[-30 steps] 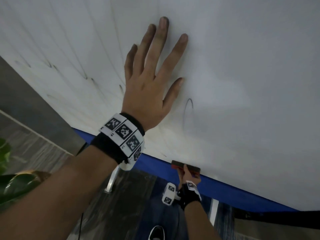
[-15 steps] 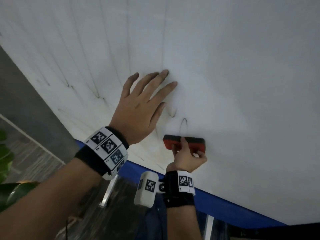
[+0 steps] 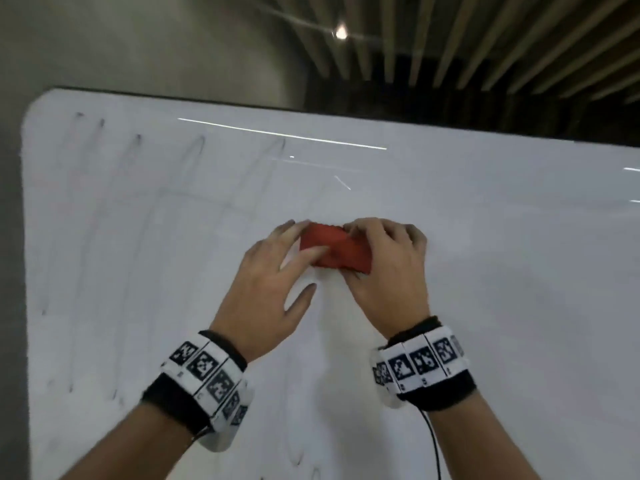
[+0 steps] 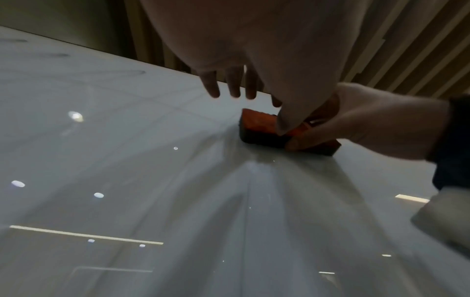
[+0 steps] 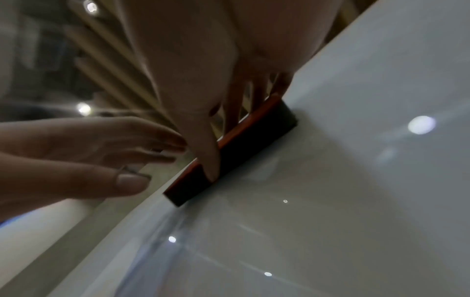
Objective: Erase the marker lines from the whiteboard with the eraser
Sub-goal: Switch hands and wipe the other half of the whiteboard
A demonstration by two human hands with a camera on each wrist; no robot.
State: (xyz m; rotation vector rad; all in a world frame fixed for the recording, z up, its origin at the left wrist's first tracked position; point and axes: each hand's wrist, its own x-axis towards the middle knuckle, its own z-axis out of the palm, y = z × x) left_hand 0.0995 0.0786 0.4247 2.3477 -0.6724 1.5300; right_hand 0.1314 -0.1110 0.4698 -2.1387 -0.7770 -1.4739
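The whiteboard [image 3: 502, 289] fills the head view. Faint grey marker lines [image 3: 194, 157] run down its left part, with more smears near the bottom. A red eraser [image 3: 349, 258] with a dark felt side [image 5: 244, 144] lies flat against the middle of the board. My right hand [image 3: 381, 261] grips it, fingers curled over its top edge and thumb under its lower edge. My left hand [image 3: 284, 261] is beside it with straight fingers. Its index finger lies on the eraser's red back [image 4: 257, 124], and the thumb is spread away below.
The board's dark top edge [image 3: 242, 102] and rounded top left corner are in view. A grey wall [image 3: 10, 237] runs along the left. A slatted ceiling with a lamp [image 3: 341, 31] is above. A thin black cable [image 3: 434, 445] hangs from my right wristband.
My right hand has carried the eraser up from the board's blue bottom edge to its middle. My left hand has left its flat rest on the board and now touches the eraser. The view has tilted up.
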